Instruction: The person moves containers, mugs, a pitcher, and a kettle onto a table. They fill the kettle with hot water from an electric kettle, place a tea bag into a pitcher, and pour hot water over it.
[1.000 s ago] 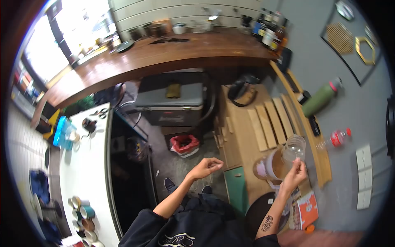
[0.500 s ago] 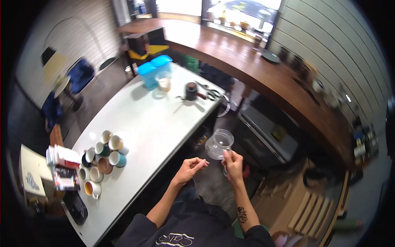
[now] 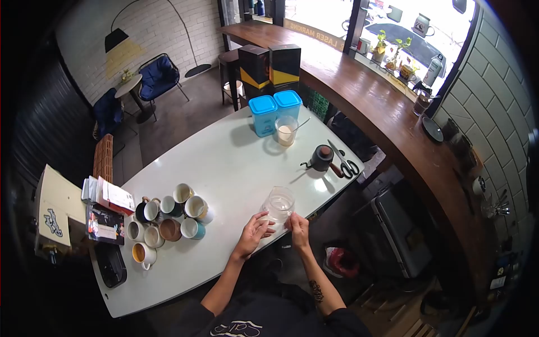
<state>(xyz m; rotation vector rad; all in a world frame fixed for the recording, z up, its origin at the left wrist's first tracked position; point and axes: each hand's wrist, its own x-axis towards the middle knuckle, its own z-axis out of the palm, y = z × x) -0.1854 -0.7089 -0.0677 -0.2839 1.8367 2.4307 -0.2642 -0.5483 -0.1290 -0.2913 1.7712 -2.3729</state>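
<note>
A clear glass jug point(image 3: 279, 202) is over the near edge of the white table point(image 3: 224, 151). My right hand point(image 3: 300, 228) is closed around its handle at the jug's right side. On the other side, my left hand point(image 3: 254, 233) has its fingers apart, close against the lower part of the glass; whether they touch it I cannot tell. Farther back on the table stand a black gooseneck kettle point(image 3: 322, 158) and black-handled scissors point(image 3: 349, 166). Several mugs point(image 3: 170, 229) are grouped to the left of my hands.
Two blue-lidded containers point(image 3: 264, 117) stand at the table's far end, with a cup of pale powder point(image 3: 285, 133) before them. A black tray point(image 3: 110, 264) and papers point(image 3: 112, 194) lie at the left. A wooden counter point(image 3: 359, 95) runs along the window.
The view has turned to the right-hand side less and now faces the table more. Both hands and the jug have come from beside the table to its near edge. My left fingers have spread.
</note>
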